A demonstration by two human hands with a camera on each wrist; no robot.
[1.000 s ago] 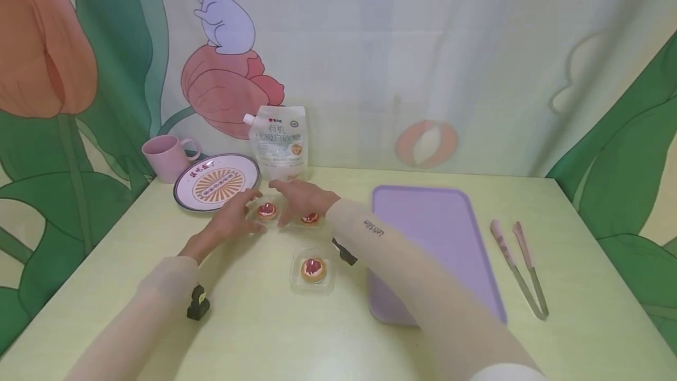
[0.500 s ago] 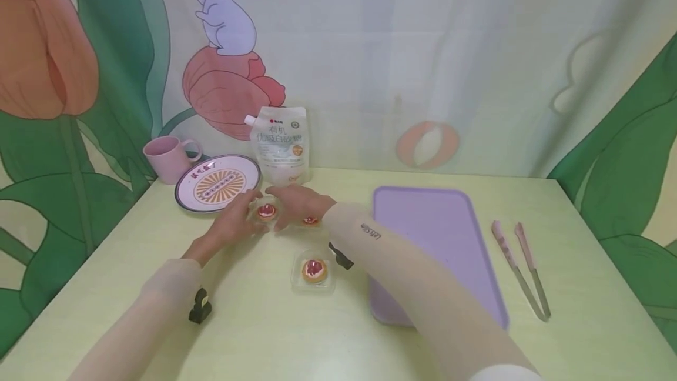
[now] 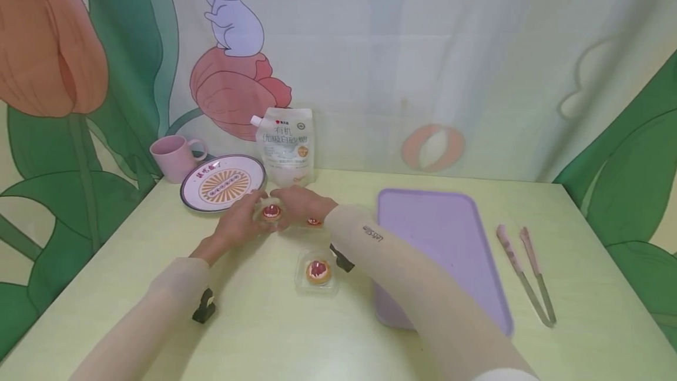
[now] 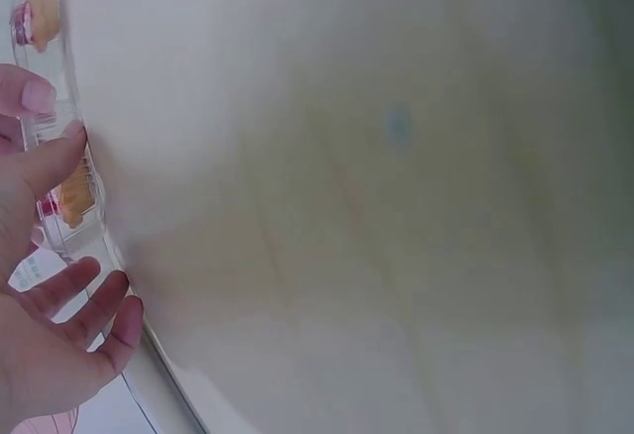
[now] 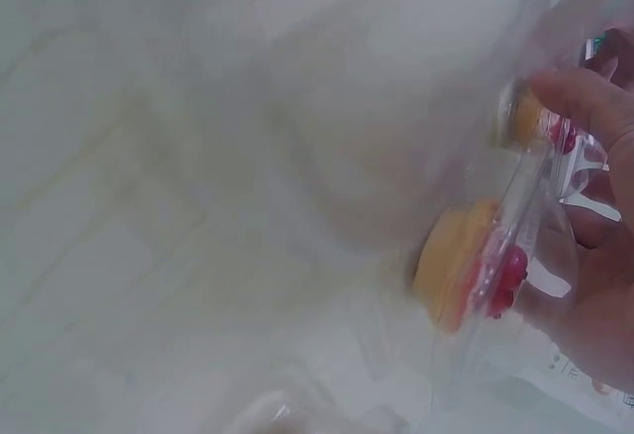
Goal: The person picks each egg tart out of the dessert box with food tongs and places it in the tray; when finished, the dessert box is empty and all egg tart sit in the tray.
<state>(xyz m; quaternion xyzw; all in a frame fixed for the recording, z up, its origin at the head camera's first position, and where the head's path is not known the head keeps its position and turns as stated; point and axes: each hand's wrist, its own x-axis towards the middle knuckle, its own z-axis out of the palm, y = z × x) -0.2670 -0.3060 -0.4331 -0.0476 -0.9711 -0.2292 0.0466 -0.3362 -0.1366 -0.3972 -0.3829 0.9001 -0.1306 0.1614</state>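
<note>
A small fruit tart (image 3: 272,211) in a clear plastic box sits between both hands in the head view. My left hand (image 3: 238,225) holds the box's left side; in the left wrist view its thumb (image 4: 54,157) lies against the box edge. From the other side my right hand (image 3: 301,201) grips the same box, its thumb (image 5: 570,92) on the edge in the right wrist view. Partly hidden under the right hand is a second boxed tart (image 3: 314,222). Nearer the person lies a third boxed tart (image 3: 318,272).
A patterned plate (image 3: 198,193) and pink mug (image 3: 173,160) stand back left, beside a white sugar pouch (image 3: 288,149) against the curtain. Under the right forearm's line is a purple tray (image 3: 431,240). Tongs with pink handles (image 3: 534,287) lie at the right.
My right hand has lowered slightly and closed in on the box's right side. The left hand stays at the left side. The head view has shifted a little.
</note>
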